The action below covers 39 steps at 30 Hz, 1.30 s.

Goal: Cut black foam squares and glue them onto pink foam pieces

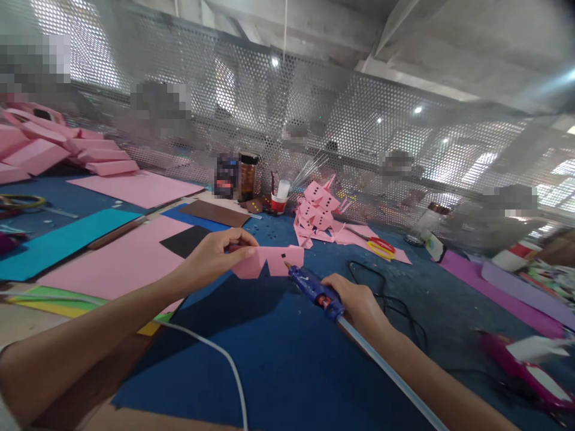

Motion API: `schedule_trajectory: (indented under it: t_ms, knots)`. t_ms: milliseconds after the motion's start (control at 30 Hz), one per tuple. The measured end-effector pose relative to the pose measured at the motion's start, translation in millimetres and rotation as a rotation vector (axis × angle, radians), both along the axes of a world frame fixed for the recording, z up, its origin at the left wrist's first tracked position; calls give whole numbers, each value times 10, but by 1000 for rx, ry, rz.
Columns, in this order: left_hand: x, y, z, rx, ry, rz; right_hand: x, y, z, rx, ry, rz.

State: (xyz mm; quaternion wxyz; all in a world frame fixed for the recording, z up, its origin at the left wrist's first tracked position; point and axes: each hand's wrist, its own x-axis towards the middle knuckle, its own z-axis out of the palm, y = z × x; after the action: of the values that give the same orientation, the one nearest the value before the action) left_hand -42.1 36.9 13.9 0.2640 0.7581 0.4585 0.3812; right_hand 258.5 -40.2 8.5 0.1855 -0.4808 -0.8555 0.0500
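Observation:
My left hand [215, 254] pinches a folded pink foam piece [274, 261] and holds it just above the blue work surface [278, 359]. My right hand [359, 302] grips a blue hot glue gun [314, 290]. Its nozzle touches the pink piece near a small black dot. A clear glue stick [386, 371] sticks out of the back of the gun along my forearm. A pile of finished pink pieces with black dots [318, 209] lies further back.
Pink, teal, black and brown foam sheets [121, 263] lie at the left. Red and yellow scissors [380, 245] rest on pink scraps. Jars and a cup [247, 179] stand by the perforated metal screen [314, 108]. A black cord [395, 299] and purple sheets [507, 287] lie at the right.

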Motion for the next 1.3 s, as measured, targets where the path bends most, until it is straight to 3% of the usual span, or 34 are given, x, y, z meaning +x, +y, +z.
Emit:
schedule_trajectory:
  t_ms: [1300]
  knots:
    - [-6,15,-21,1,-26,-24,10,3,-30,50,-12,-10]
